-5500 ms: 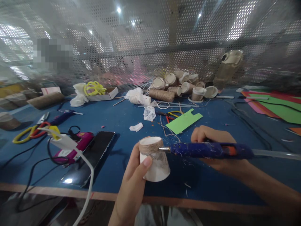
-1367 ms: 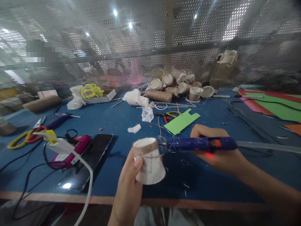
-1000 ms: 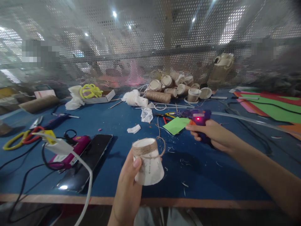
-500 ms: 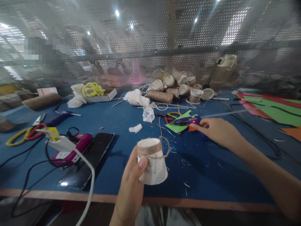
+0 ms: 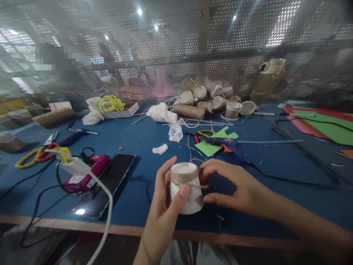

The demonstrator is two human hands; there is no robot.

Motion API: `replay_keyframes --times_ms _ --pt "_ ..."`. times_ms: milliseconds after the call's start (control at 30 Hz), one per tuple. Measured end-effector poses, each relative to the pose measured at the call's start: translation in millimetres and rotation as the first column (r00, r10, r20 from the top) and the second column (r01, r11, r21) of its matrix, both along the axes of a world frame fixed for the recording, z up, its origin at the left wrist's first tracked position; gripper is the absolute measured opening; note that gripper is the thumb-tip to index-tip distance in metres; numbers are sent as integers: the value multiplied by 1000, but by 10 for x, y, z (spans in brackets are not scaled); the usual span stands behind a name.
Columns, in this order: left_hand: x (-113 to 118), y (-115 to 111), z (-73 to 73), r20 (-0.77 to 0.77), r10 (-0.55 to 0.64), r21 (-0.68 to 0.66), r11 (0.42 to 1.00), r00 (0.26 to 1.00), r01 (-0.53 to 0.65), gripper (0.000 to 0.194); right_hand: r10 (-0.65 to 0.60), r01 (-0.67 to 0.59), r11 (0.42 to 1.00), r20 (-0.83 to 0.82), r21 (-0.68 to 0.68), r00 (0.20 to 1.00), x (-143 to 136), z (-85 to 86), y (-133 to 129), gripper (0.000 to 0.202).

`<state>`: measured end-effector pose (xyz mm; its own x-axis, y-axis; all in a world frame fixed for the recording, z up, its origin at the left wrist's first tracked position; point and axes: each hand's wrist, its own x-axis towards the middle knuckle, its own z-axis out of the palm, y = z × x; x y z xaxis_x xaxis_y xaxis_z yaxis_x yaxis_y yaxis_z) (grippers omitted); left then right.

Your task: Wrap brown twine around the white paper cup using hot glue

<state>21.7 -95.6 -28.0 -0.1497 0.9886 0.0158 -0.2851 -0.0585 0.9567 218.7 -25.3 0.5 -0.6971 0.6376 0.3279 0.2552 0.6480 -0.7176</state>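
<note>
My left hand (image 5: 165, 206) is closed around a white paper cup (image 5: 190, 200) held bottom-up over the table, thumb across its front. Brown twine (image 5: 184, 177) is wound round the cup's upper part, and a loose strand trails off its right side. My right hand (image 5: 234, 184) is at the cup's right side, thumb and fingers apart; whether its fingertips touch the cup or the strand I cannot tell. Beyond it a blue glue gun (image 5: 230, 143) with a long glue stick lies on a piece of green paper (image 5: 208, 149), beside yellow-handled pliers (image 5: 205, 133).
A smartphone (image 5: 116, 184) and a magenta power bank (image 5: 93, 169) with cables lie at left, near scissors (image 5: 30, 156) and another glue gun (image 5: 73, 137). Several twine-wrapped cups (image 5: 219, 103) and a twine roll (image 5: 190, 111) stand at the back. Coloured sheets (image 5: 325, 125) lie at right.
My right hand has let go of the glue gun, which now lies on the table, and has come to the cup's right side. The cup has shifted slightly right and stands more upright.
</note>
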Motion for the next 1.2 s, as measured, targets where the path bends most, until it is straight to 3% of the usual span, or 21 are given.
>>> replay_keyframes --times_ms 133,200,367,667,1200 --pt "15 -17 -1 -47 45 -17 999 998 -46 44 61 -53 995 -102 79 993 39 -21 19 14" --pt "-9 -19 -23 -102 4 -3 1000 995 -4 44 75 -61 994 -173 88 982 51 -20 29 12" --pt "-51 -23 -44 -183 -28 17 999 983 32 41 4 8 998 -219 55 976 47 8 28 11" --pt "31 -36 64 -31 -21 -70 997 999 19 44 -25 20 999 -153 -30 988 23 -2 29 15" --pt "-35 -15 20 19 -93 -95 991 996 94 50 39 -57 992 -156 -114 987 -6 -9 34 15"
